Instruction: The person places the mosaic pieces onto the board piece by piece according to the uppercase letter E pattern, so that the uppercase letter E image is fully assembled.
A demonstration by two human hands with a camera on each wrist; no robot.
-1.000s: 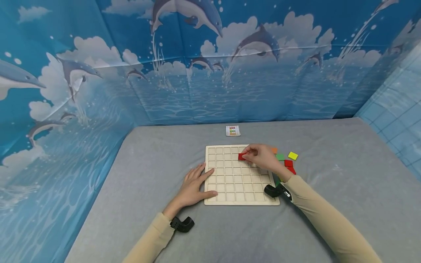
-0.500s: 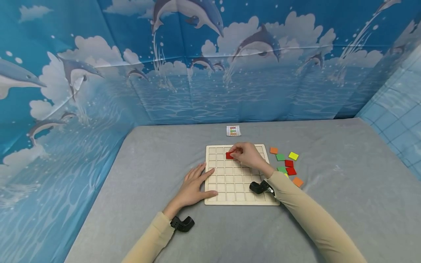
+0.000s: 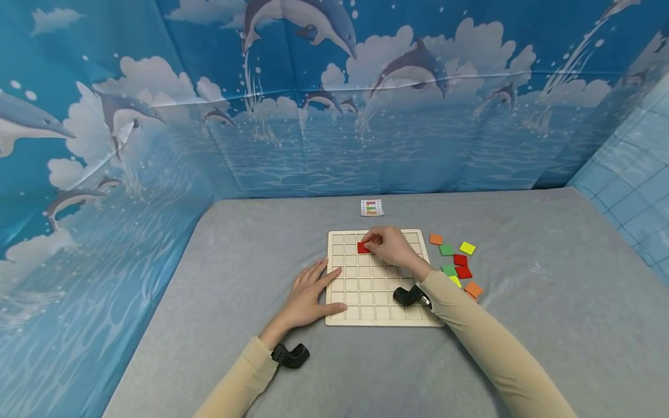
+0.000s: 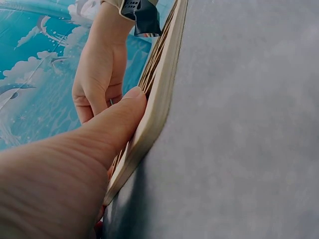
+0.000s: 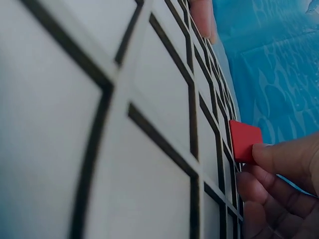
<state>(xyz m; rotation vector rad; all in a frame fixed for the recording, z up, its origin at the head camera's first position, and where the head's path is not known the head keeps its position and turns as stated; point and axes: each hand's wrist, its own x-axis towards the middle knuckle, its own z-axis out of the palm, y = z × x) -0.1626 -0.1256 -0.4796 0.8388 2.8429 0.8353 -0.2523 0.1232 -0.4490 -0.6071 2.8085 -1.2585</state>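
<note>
- While I watch remotely: wooden grid board (image 3: 376, 277) lies flat on grey table (image 3: 522, 244), left hand (image 3: 308, 296) fingers straight, bracing its near-left edge.
- Right hand (image 3: 392, 247) pinches red tile (image 3: 363, 248) at fingertips, over a far-row cell.
- Step, I judge: seating the tile. Next: align, lower, release.
- Loose coloured tiles (image 3: 455, 264) sit beyond that wrist.

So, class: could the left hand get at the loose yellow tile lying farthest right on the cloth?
Probably not easily: the left hand rests at the board's left edge, and the right hand and its forearm lie between it and the yellow tile.
</note>
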